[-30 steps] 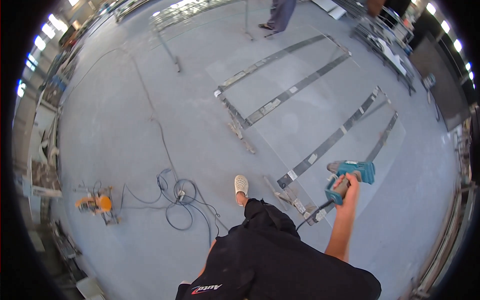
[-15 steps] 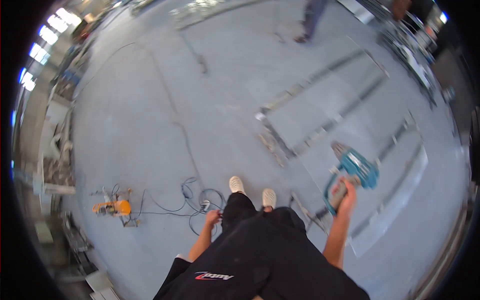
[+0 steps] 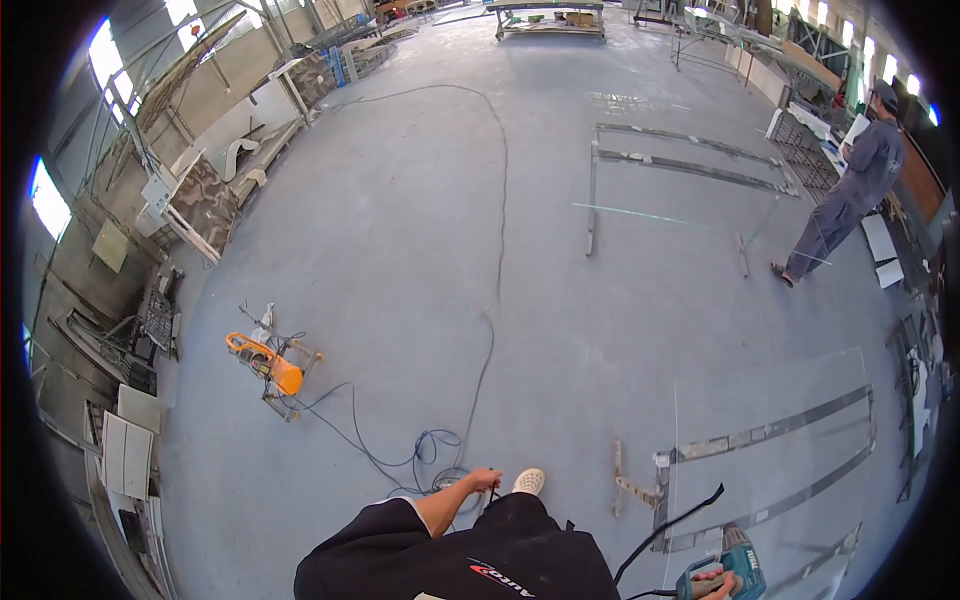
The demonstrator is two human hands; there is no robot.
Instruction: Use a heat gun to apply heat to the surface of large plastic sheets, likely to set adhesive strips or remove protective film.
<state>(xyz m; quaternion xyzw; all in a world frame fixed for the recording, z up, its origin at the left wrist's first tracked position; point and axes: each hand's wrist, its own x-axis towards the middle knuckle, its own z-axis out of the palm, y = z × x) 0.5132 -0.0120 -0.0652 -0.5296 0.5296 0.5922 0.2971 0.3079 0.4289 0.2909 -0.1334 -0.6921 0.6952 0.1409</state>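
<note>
At near right, a teal corded power tool (image 3: 743,565) is clamped in the right hand (image 3: 712,583). The left hand (image 3: 484,480) is positioned near the looped cable (image 3: 437,432); its grip cannot be determined.

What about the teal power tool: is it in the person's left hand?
No, the teal power tool is gripped in the right hand, at the lower right of the picture.

One power tool (image 3: 741,563); one orange machine (image 3: 287,377); perhaps three stands (image 3: 745,438).
</note>
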